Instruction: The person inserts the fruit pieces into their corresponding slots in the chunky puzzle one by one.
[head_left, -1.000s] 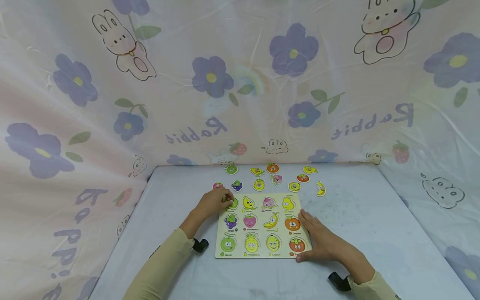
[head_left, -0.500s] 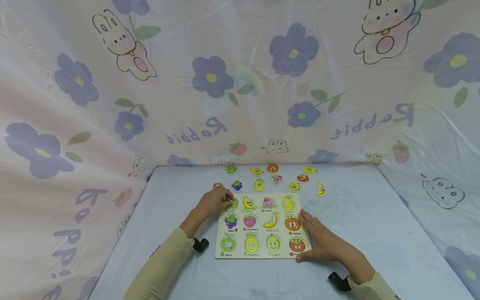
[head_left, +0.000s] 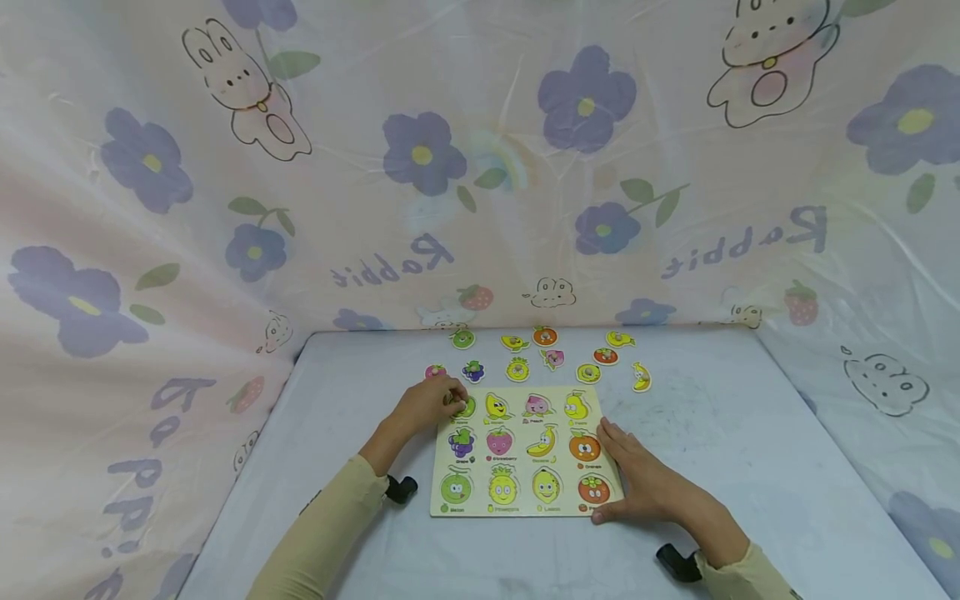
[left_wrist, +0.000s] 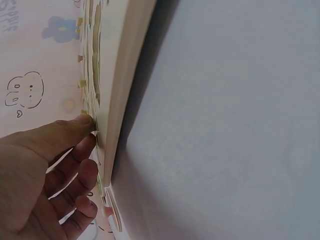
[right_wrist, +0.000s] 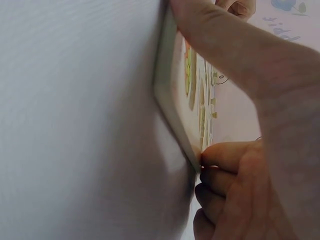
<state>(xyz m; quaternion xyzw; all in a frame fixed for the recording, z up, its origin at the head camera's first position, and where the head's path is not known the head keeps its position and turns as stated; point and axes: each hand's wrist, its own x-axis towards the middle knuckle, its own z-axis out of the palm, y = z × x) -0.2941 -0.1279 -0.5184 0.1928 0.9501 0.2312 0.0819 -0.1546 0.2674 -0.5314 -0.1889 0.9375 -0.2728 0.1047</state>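
Green fruit piece [head_left: 470, 407] sits at the far-left corner of the cream board [head_left: 526, 483], beneath the nearer left hand [head_left: 433, 406], whose thumb and forefinger pinch it; the right hand [head_left: 645, 479], fingers extended, braces the right edge.

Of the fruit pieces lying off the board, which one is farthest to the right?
The curved yellow banana; every other piece off the board is further left in the head view.

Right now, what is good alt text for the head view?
The left hand pinches something mostly hidden over a fruit board, at its far left corner; the right hand touches its right edge. Loose pieces lie beyond.
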